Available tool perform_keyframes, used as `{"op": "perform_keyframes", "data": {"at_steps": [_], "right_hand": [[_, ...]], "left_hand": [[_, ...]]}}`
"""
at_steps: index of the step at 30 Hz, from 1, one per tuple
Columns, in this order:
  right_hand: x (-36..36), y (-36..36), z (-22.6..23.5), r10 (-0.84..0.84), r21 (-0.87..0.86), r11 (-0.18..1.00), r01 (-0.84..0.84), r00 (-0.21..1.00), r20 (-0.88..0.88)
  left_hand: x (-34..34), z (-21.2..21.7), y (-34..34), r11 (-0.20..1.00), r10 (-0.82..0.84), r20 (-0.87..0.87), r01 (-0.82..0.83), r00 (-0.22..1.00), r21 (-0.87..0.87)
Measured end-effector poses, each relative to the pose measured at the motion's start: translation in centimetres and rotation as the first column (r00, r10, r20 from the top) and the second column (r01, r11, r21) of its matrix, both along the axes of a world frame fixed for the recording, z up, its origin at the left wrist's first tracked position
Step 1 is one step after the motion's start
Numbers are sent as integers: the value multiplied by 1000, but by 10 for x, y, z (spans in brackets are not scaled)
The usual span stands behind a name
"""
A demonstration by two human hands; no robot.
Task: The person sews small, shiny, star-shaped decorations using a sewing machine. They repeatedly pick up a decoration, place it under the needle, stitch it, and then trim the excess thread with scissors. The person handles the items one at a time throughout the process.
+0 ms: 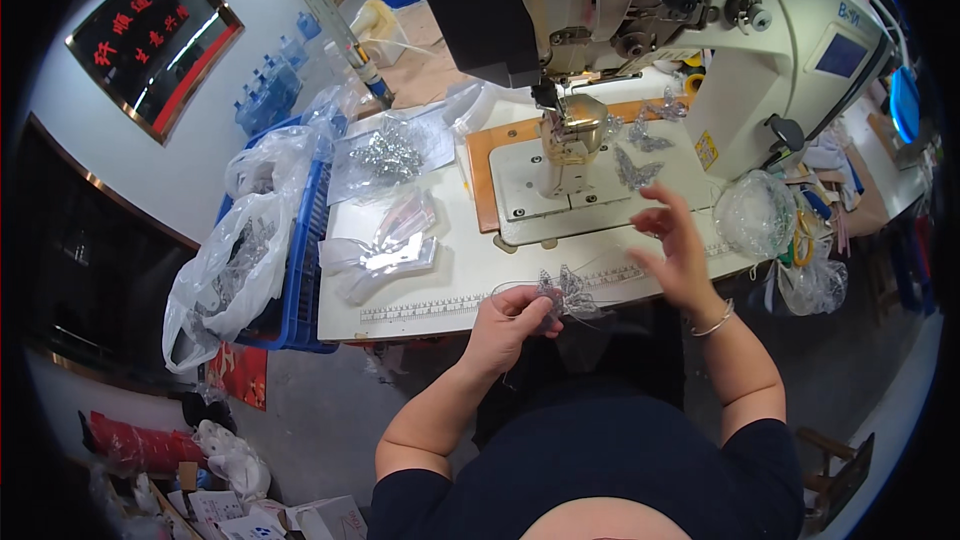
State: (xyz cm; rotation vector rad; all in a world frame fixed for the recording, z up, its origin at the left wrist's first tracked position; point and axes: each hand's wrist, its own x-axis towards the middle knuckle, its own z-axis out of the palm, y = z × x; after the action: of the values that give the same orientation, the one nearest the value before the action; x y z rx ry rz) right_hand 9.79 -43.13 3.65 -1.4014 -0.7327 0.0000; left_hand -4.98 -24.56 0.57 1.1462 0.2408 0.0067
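Observation:
In front of me, at the near edge of the white sewing table, my left hand pinches a silver-grey, lacy butterfly ornament. A thin cord or thread loops by that hand and trails off to the right. My right hand is raised over the table with fingers curved and apart, nothing visible between them. Beyond its fingertips lies a second silver butterfly on the machine's pale bed plate. Several more butterflies lie farther back, beside the sewing post.
A large white sewing machine towers over the table's far right. Flat plastic packets and a bag of silver pieces lie left. A blue crate with plastic bags adjoins the table. Scissors and a clear bundle sit right.

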Motion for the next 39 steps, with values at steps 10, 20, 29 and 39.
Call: {"op": "perform_keyframes", "data": {"at_steps": [10, 20, 29, 39], "right_hand": [[-19, 3, -17, 120, -434, 891, -135, 991, -62], [-42, 27, -28, 84, -282, 958, -54, 992, 95], [-40, 27, -25, 226, -350, 888, -299, 945, -235], [-43, 29, -28, 214, -277, 920, -277, 948, -237]], "left_hand": [[3, -10, -5, 997, 28, -29, -30, 999, -74], [6, -24, -3, 990, 143, -80, -142, 987, 22], [-1, -31, 5, 981, 18, -58, -29, 998, -190], [-1, -30, 7, 970, -27, -61, 11, 998, -243]]}}
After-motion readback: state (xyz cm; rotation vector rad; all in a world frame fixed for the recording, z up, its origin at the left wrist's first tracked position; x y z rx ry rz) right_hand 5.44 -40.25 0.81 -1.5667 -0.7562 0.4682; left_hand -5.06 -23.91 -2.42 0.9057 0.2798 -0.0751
